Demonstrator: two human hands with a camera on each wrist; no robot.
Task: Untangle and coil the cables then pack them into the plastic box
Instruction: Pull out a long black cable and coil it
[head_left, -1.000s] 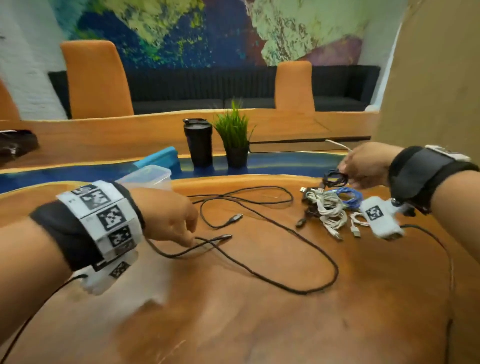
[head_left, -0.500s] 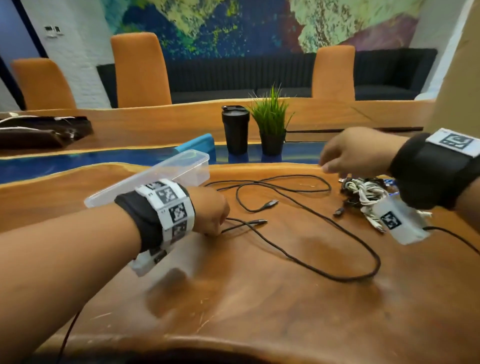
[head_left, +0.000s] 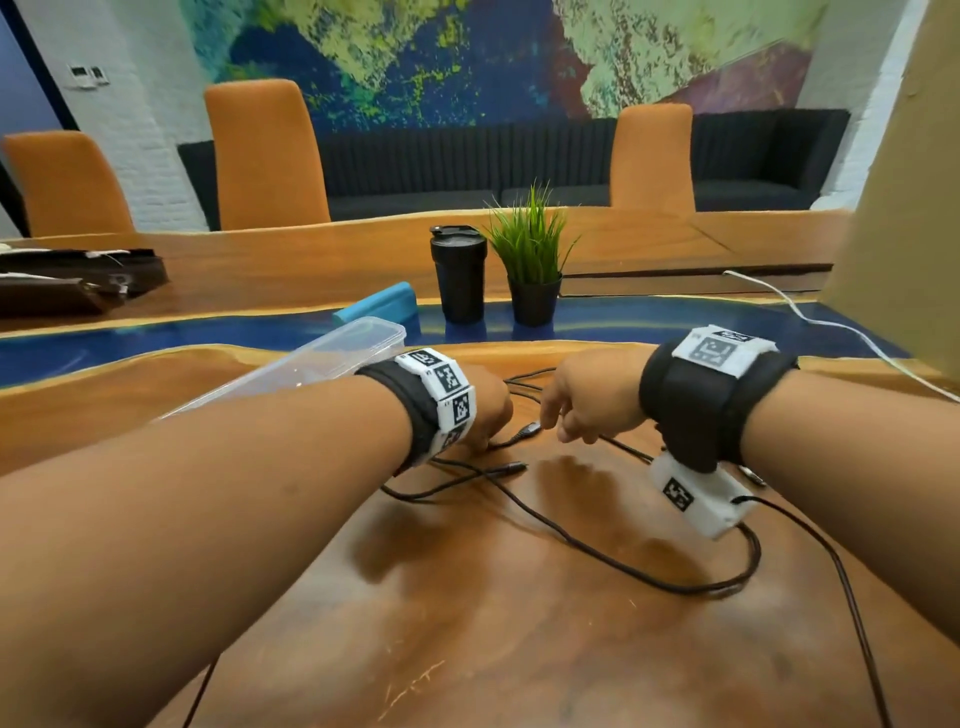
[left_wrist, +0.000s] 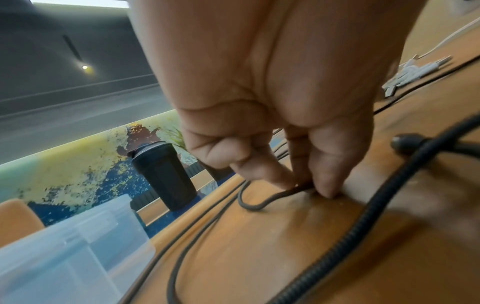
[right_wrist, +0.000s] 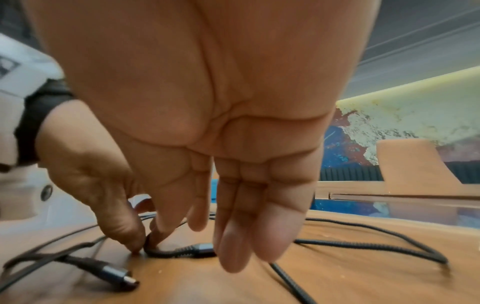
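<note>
One black cable sprawls in loops on the table, with one clear box beside it. The left hand pinches the cable against the wood. The right hand hovers over a plug, fingers loose, holding nothing.

The head camera is looking forward and down from above the near edge of the wooden table, taking in both forearms, the left hand and right hand close together at mid-table, and facing the black tumbler and the far edge beyond. The left wrist camera is sitting very near the surface, looking along the left hand toward the far edge, and is sharing the black tumbler, the plastic box and the black cable with the head view. The right wrist camera is looking along the right hand from just as close, and is sharing the left hand and black cable with the other two views.
</note>
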